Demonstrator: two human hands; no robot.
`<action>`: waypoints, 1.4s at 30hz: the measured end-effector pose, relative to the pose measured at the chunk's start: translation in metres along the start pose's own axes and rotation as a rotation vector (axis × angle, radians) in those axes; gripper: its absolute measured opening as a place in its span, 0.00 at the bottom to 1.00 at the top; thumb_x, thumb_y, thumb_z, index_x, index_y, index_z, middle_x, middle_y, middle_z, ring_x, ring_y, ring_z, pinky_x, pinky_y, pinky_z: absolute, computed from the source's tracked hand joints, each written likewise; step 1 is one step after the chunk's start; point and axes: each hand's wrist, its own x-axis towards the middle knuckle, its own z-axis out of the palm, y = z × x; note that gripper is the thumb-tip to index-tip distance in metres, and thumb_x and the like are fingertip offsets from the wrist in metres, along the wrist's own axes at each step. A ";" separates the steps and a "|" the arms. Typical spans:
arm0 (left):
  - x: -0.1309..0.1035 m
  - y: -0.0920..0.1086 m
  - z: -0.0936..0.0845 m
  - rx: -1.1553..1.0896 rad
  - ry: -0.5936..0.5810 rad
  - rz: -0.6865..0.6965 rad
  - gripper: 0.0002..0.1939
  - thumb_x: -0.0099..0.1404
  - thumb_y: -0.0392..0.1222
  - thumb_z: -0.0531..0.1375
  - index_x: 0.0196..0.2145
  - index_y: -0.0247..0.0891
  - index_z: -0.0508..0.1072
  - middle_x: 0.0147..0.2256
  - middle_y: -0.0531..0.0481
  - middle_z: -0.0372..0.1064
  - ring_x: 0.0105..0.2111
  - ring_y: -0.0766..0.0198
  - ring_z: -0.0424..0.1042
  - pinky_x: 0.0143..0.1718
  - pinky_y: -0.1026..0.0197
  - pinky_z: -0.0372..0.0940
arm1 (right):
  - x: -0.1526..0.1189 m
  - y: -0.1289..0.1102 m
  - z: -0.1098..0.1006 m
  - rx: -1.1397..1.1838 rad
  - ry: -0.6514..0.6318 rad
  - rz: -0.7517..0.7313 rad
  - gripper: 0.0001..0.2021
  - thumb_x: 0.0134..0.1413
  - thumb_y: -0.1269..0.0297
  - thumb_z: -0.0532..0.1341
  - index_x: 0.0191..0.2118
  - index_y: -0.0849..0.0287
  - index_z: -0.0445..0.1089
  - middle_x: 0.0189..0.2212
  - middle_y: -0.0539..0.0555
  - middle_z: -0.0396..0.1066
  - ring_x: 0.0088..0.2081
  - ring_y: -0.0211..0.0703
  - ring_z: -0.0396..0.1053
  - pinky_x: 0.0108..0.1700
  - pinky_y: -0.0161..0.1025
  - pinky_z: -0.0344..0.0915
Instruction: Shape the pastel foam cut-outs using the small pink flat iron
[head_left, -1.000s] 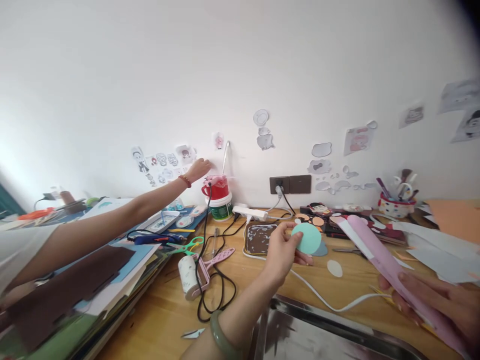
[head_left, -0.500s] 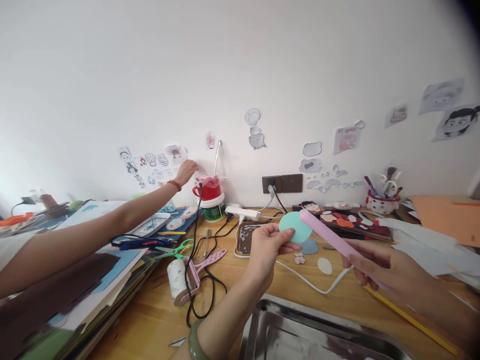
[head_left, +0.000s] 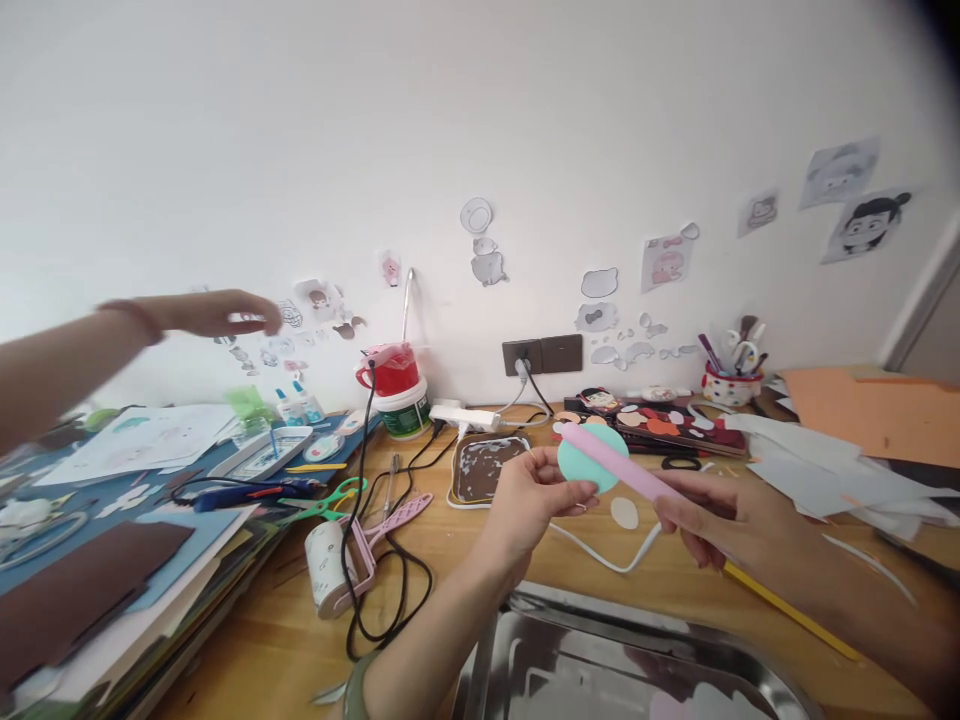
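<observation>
My left hand (head_left: 536, 500) pinches a round mint-green piece (head_left: 581, 478) by its lower left edge, above the wooden table. My right hand (head_left: 712, 520) is closed on a long lilac stick (head_left: 637, 472) with a rounded end, which lies slantwise across the face of the green piece. A metal tray (head_left: 555, 615) is on the table below both hands, with pale cut pieces in it. Just under the green piece, a cream oval (head_left: 624, 513) rests on the table.
Another person's arm (head_left: 82, 345) reaches in from the left by the wall. Left of centre are a lint roller (head_left: 328, 570), green scissors (head_left: 330, 500), black cables and stacked sheets. Behind stand a red cup (head_left: 394, 370) on a tub and a power strip (head_left: 469, 417).
The lilac stick has moved from the green piece's right edge to across its face. The other person's hand has moved left, away from the red cup. The view has shifted slightly right.
</observation>
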 end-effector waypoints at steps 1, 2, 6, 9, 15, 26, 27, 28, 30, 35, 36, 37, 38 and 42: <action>0.000 -0.001 0.000 -0.009 0.011 -0.005 0.13 0.43 0.38 0.64 0.27 0.32 0.67 0.25 0.48 0.70 0.25 0.66 0.69 0.27 0.67 0.61 | -0.001 -0.001 -0.001 -0.011 -0.013 -0.003 0.20 0.45 0.53 0.54 0.40 0.63 0.66 0.11 0.45 0.56 0.15 0.33 0.54 0.17 0.31 0.53; 0.001 -0.002 0.000 -0.017 0.026 -0.008 0.12 0.43 0.38 0.64 0.25 0.32 0.67 0.23 0.48 0.70 0.24 0.67 0.69 0.27 0.67 0.62 | -0.001 -0.001 -0.002 -0.019 -0.037 -0.007 0.20 0.46 0.53 0.54 0.41 0.63 0.65 0.11 0.45 0.56 0.16 0.33 0.54 0.18 0.31 0.54; 0.001 -0.004 0.000 -0.046 0.077 -0.008 0.10 0.42 0.38 0.64 0.21 0.31 0.67 0.20 0.50 0.68 0.21 0.69 0.68 0.28 0.66 0.62 | -0.002 -0.002 -0.007 -0.032 -0.098 -0.014 0.18 0.47 0.53 0.53 0.38 0.61 0.65 0.12 0.45 0.56 0.16 0.33 0.55 0.18 0.30 0.53; 0.000 -0.002 0.001 -0.066 0.102 -0.011 0.10 0.41 0.38 0.65 0.21 0.31 0.68 0.21 0.50 0.68 0.22 0.69 0.68 0.29 0.67 0.62 | -0.002 -0.001 -0.011 -0.022 -0.062 -0.016 0.15 0.48 0.52 0.52 0.30 0.60 0.65 0.11 0.44 0.55 0.15 0.32 0.53 0.18 0.30 0.52; -0.003 0.003 0.002 -0.087 0.124 0.007 0.10 0.42 0.38 0.64 0.23 0.31 0.69 0.22 0.50 0.68 0.22 0.71 0.67 0.29 0.68 0.62 | -0.005 -0.007 -0.016 0.033 0.069 -0.024 0.16 0.49 0.53 0.52 0.22 0.60 0.62 0.11 0.45 0.56 0.16 0.31 0.53 0.17 0.28 0.50; -0.006 0.000 0.006 -0.101 0.102 -0.009 0.09 0.43 0.38 0.64 0.23 0.31 0.70 0.22 0.51 0.67 0.22 0.73 0.65 0.27 0.70 0.61 | -0.013 -0.017 -0.005 0.011 -0.120 -0.026 0.13 0.50 0.56 0.52 0.36 0.60 0.64 0.15 0.45 0.58 0.19 0.33 0.56 0.21 0.30 0.55; -0.007 0.000 0.007 -0.085 0.096 -0.013 0.09 0.43 0.38 0.64 0.23 0.31 0.70 0.22 0.51 0.66 0.22 0.73 0.64 0.27 0.71 0.60 | -0.013 -0.017 -0.004 0.013 -0.120 -0.022 0.14 0.51 0.56 0.52 0.38 0.61 0.64 0.16 0.46 0.58 0.19 0.33 0.56 0.21 0.31 0.56; -0.008 0.000 0.008 -0.067 0.089 -0.017 0.09 0.43 0.38 0.64 0.23 0.31 0.70 0.22 0.51 0.66 0.22 0.74 0.64 0.27 0.71 0.60 | -0.013 -0.017 -0.003 0.019 -0.121 -0.026 0.15 0.51 0.56 0.51 0.41 0.61 0.63 0.17 0.46 0.59 0.19 0.32 0.57 0.22 0.31 0.56; -0.009 -0.001 0.009 -0.022 0.062 -0.037 0.10 0.44 0.39 0.64 0.25 0.32 0.70 0.23 0.51 0.67 0.24 0.72 0.65 0.27 0.71 0.60 | -0.014 -0.018 -0.003 0.031 -0.136 -0.045 0.17 0.51 0.57 0.51 0.43 0.61 0.62 0.20 0.47 0.59 0.20 0.32 0.57 0.22 0.31 0.56; -0.008 -0.003 0.010 0.037 0.034 -0.067 0.10 0.44 0.39 0.63 0.26 0.32 0.70 0.23 0.50 0.67 0.24 0.72 0.65 0.26 0.70 0.59 | -0.017 -0.020 -0.002 0.015 -0.137 -0.065 0.16 0.52 0.58 0.51 0.43 0.61 0.63 0.19 0.46 0.57 0.20 0.32 0.56 0.23 0.31 0.55; -0.008 -0.003 0.010 0.037 0.039 -0.061 0.10 0.44 0.40 0.63 0.25 0.32 0.70 0.22 0.51 0.67 0.23 0.72 0.64 0.27 0.70 0.59 | -0.017 -0.020 -0.002 0.019 -0.126 -0.057 0.15 0.51 0.58 0.51 0.43 0.61 0.63 0.19 0.46 0.57 0.20 0.32 0.56 0.23 0.31 0.55; -0.007 -0.003 0.010 0.036 0.043 -0.058 0.09 0.44 0.40 0.63 0.24 0.32 0.69 0.21 0.51 0.66 0.22 0.73 0.63 0.27 0.70 0.59 | -0.017 -0.019 -0.002 0.025 -0.110 -0.050 0.15 0.51 0.58 0.51 0.42 0.61 0.63 0.18 0.46 0.57 0.20 0.32 0.56 0.23 0.31 0.55; -0.007 -0.002 0.010 0.035 0.050 -0.056 0.09 0.44 0.39 0.63 0.23 0.32 0.69 0.21 0.51 0.66 0.22 0.73 0.63 0.27 0.70 0.59 | -0.016 -0.018 -0.002 0.030 -0.093 -0.044 0.15 0.51 0.58 0.52 0.41 0.61 0.63 0.17 0.45 0.56 0.20 0.32 0.55 0.22 0.30 0.55; -0.007 -0.001 0.007 0.021 0.083 -0.044 0.08 0.44 0.38 0.63 0.22 0.32 0.69 0.20 0.52 0.65 0.22 0.73 0.63 0.28 0.70 0.60 | -0.011 -0.010 -0.008 0.037 -0.030 -0.044 0.12 0.50 0.56 0.52 0.31 0.60 0.64 0.14 0.44 0.55 0.18 0.32 0.53 0.20 0.29 0.53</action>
